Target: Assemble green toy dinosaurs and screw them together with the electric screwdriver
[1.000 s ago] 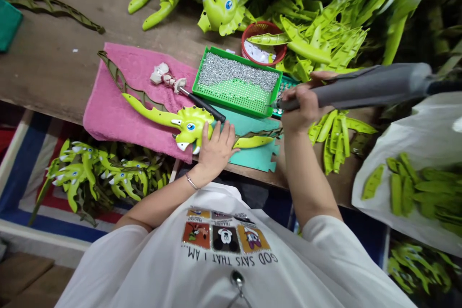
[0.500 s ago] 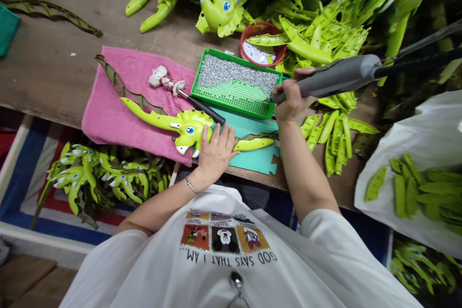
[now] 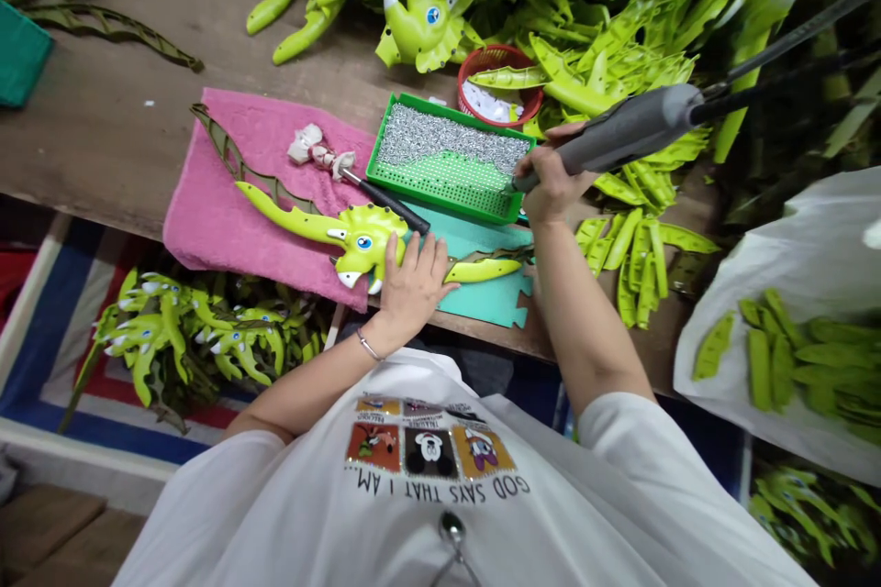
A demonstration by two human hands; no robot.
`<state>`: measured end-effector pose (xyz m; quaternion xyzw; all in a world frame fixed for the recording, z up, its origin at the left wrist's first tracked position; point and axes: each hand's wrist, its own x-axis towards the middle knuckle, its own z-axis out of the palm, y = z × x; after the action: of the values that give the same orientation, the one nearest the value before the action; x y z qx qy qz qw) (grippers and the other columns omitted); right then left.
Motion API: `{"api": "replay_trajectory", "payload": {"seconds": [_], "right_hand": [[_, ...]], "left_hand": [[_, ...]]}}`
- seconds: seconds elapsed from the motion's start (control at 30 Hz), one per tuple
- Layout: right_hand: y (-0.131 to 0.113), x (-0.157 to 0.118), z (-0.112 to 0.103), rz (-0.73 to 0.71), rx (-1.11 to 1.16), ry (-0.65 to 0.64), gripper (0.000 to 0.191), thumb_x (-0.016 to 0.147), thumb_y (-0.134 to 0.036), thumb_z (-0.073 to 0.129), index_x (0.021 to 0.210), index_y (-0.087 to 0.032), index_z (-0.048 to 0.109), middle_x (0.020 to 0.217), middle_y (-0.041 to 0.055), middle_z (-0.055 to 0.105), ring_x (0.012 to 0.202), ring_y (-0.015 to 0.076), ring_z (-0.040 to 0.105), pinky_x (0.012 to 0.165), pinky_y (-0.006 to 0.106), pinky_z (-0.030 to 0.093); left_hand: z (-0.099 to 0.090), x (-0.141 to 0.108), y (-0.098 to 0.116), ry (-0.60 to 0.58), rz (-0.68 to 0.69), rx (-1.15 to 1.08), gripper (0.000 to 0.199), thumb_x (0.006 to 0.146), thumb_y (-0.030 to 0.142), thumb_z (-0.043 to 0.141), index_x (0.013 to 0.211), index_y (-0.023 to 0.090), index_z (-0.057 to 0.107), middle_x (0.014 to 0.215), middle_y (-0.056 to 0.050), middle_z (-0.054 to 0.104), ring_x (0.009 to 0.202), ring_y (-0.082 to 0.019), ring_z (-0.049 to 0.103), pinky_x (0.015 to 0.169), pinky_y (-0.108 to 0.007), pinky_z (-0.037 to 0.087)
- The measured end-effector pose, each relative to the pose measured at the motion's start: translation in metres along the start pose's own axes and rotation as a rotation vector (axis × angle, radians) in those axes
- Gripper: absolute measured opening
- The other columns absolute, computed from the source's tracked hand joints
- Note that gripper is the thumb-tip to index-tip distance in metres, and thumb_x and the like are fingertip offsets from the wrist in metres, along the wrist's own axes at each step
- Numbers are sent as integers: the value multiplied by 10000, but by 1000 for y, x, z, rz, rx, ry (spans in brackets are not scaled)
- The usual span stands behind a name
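Observation:
My left hand (image 3: 413,289) lies flat, fingers stretched, across the right part of a lime-green toy bow with a triceratops head (image 3: 368,243). It presses the toy down on the pink towel (image 3: 206,174) and the teal foam mat (image 3: 482,307). In my right hand (image 3: 554,188) is a grey electric screwdriver (image 3: 619,138), fingers wrapped round its front end. Its tip points into the right side of a green tray (image 3: 447,193) of small silver screws; whether a screw is on it I cannot tell. Behind the toy lies a black-handled hammer (image 3: 392,204) with a wrapped head.
A red basket (image 3: 499,55) with white pieces stands behind the tray. Lime-green toy parts (image 3: 427,18) are heaped at the back. Loose green strips (image 3: 640,266) lie right of my arm, beside a white bag (image 3: 716,293). Finished-looking toys (image 3: 151,330) fill a bin below left.
Little differs. The screwdriver and my right hand have shifted slightly left and down at the tray's right end. My left hand stays flat on the toy.

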<state>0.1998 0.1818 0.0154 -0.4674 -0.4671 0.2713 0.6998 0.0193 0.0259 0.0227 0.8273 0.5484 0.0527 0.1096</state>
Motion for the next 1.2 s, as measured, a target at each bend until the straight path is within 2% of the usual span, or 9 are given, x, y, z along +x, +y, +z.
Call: {"api": "replay_trajectory", "payload": {"seconds": [0.17,0.37,0.5,0.57,0.7,0.8,1.03,1.1,1.2], "right_hand": [[-44,-21,-2,-32,41,23,369,730,-555,690,877,-275,500,528,-93,432,382,119,430,425,297,392],[-91,-91,-16,40,146,-238,297,753,-500,742,887,-300,567,507,-88,482,386,135,441,440,319,437],[-84,-115,-22,129,112,-450,337,829,-515,669,653,-248,563,508,-43,513,461,145,504,486,325,473],[-77,-119,-21,115,100,-460,357,848,-509,652,626,-246,555,513,-46,520,465,143,514,490,323,485],[-68,-121,-17,60,169,-401,145,829,-388,717,844,-305,598,573,-92,587,456,139,533,490,317,490],[-67,-122,-14,61,233,-444,224,797,-247,752,949,-322,605,643,-87,632,504,141,578,507,307,499],[-75,-106,-16,102,348,-741,161,819,-201,701,939,-281,627,638,-62,616,459,125,556,482,298,489],[-75,-91,-16,71,313,-691,179,824,-274,710,981,-290,626,597,-69,615,441,134,548,463,299,490],[-65,-59,-15,-103,210,-341,278,779,-398,755,983,-290,600,530,-93,563,395,134,505,421,285,460]], "left_hand": [[0,0,1,2,-3,2,621,974,459,571,1466,86,498,1496,-206,522,1408,-370,479,1216,-655,276],[7,0,0,17,0,3,610,985,471,549,1467,102,493,1495,-187,530,1387,-355,502,1221,-642,275],[9,0,-1,45,11,13,592,997,476,518,1459,104,499,1488,-183,539,1383,-353,503,1218,-640,288],[10,0,-1,56,9,17,566,1013,466,483,1447,103,509,1481,-178,548,1371,-350,515,1213,-635,303],[13,1,-1,70,7,6,528,1032,419,440,1441,94,515,1486,-171,544,1345,-348,540,1207,-632,317],[16,0,-1,79,2,-14,502,1038,369,421,1444,90,519,1479,-183,548,1341,-342,547,1200,-640,322],[16,-1,-1,93,27,33,538,1025,402,468,1453,78,507,1473,-189,553,1328,-345,553,1187,-619,350],[13,-1,-2,86,39,44,581,1016,442,487,1460,68,495,1475,-196,548,1335,-348,544,1192,-616,341],[9,-1,-1,56,38,49,629,1001,472,511,1470,55,480,1475,-208,545,1342,-352,534,1196,-610,331]]}}
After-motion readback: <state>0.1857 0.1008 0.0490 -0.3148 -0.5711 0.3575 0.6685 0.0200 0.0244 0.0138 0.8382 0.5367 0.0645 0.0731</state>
